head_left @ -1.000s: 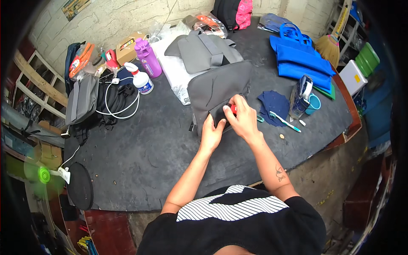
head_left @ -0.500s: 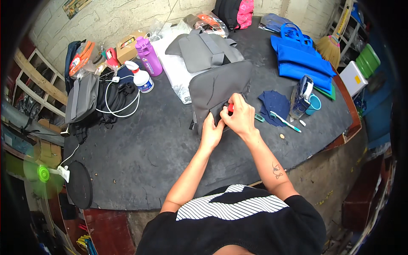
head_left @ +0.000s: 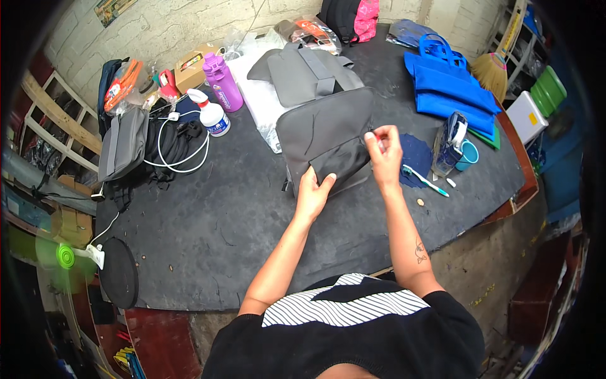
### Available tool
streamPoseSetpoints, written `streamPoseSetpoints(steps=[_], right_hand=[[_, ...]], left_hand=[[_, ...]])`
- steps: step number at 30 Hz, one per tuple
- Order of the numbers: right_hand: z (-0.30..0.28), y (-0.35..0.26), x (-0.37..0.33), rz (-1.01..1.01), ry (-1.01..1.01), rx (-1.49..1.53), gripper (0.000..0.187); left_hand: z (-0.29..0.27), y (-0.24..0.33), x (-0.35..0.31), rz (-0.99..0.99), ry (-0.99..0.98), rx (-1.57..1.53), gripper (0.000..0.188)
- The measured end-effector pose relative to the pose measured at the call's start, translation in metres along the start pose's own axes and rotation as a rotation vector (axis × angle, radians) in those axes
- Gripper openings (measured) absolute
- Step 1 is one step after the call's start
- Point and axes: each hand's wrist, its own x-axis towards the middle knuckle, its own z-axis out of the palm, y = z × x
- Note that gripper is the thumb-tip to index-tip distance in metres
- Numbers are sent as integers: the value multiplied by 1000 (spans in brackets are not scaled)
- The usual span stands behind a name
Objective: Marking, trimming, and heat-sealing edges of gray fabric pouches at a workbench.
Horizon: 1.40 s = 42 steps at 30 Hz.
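A dark grey bag (head_left: 319, 123) lies on the table in front of me, its flap spread at the far side and a black fabric part (head_left: 341, 161) showing below. My left hand (head_left: 314, 192) grips the near edge of that black part, thumb on top and fingers underneath. At the bag's right edge, my right hand (head_left: 385, 155) is closed in a pinch around a small red thing (head_left: 380, 145); the fingers hide most of it. Dark blue cloth pieces (head_left: 415, 158) lie just right of that hand, with a teal-and-white toothbrush (head_left: 426, 181) across their near edge.
Beyond the bag lies another grey bag (head_left: 300, 76) on white plastic. To the left stand a spray bottle (head_left: 214, 119) and a purple bottle (head_left: 223, 82), near a white cable. On the right are blue tote bags (head_left: 451, 85), a teal cup (head_left: 467, 155) and a clear container (head_left: 447, 145).
My right hand has moved right and slightly away from me, from beside my left hand to the bag's right edge, keeping the red thing. My left hand stays on the black part.
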Motion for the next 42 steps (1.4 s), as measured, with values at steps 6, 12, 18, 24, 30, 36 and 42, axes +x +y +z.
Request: streamPoseSetpoints(steps=[6, 12, 18, 24, 30, 36, 42], right_hand=[[-22, 68, 27, 310, -183, 16, 31], [-19, 52, 26, 392, -490, 212, 33], [-3, 5, 12, 171, -350, -270, 36], [1, 28, 4, 407, -455, -262, 34], [-1, 73, -18, 435, -542, -524, 32], [11, 48, -47, 332, -415, -207, 45], [19, 61, -59, 442, -439, -352, 53]], left_hand=[[-37, 4, 11, -344, -257, -931, 34], [-63, -6, 18, -504, -495, -1110, 40], [-67, -13, 12, -438, -423, -1069, 44], [-74, -28, -1, -417, -448, -1140, 44], [-72, -56, 0, -657, -325, -1104, 39], [-84, -83, 0, -748, -283, -1021, 36], [-91, -52, -11, -470, -369, -943, 36]])
